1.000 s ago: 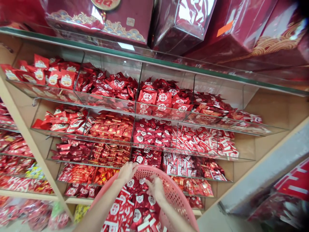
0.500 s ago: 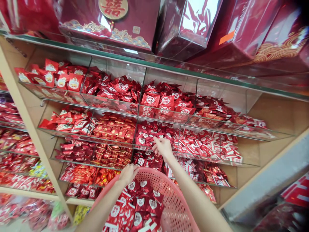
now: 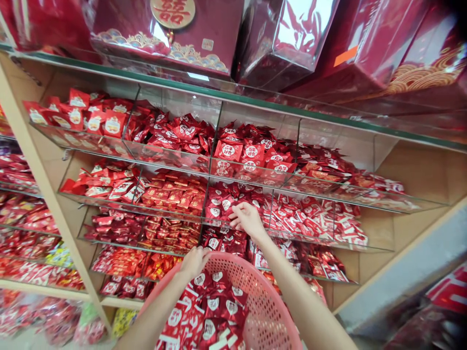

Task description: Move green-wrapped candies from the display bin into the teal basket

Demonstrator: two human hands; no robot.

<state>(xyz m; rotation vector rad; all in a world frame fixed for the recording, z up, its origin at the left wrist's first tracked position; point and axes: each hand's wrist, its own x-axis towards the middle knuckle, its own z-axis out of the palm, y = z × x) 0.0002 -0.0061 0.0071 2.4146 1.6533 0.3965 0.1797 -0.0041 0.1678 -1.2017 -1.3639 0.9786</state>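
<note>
My left hand [image 3: 195, 263] is closed over the far rim of a pink perforated plastic basket [image 3: 272, 296]. Inside the basket lie dark red packets [image 3: 212, 306] with white heart-shaped labels, alongside red-and-white packets [image 3: 190, 311]. My right hand [image 3: 247, 218] reaches past the basket to a shelf compartment of dark red packets [image 3: 216, 201] with round white labels. Its fingers are bent and somewhat apart, close over these packets, and I see no packet in them. Whether the fingertips touch one is hard to make out.
Clear-fronted glass shelves [image 3: 171, 163] hold several compartments of red packets. Overhead, a thick glass shelf edge [image 3: 255, 99] carries large maroon gift boxes [image 3: 204, 29]. A wooden upright [image 3: 44, 194] stands left, and a slanting wood-edged side panel [image 3: 419, 248] stands right. Bagged goods [image 3: 54, 316] lie low at left.
My right hand has shifted slightly over the packets, its fingers a little more spread. My left hand and the basket keep their place.
</note>
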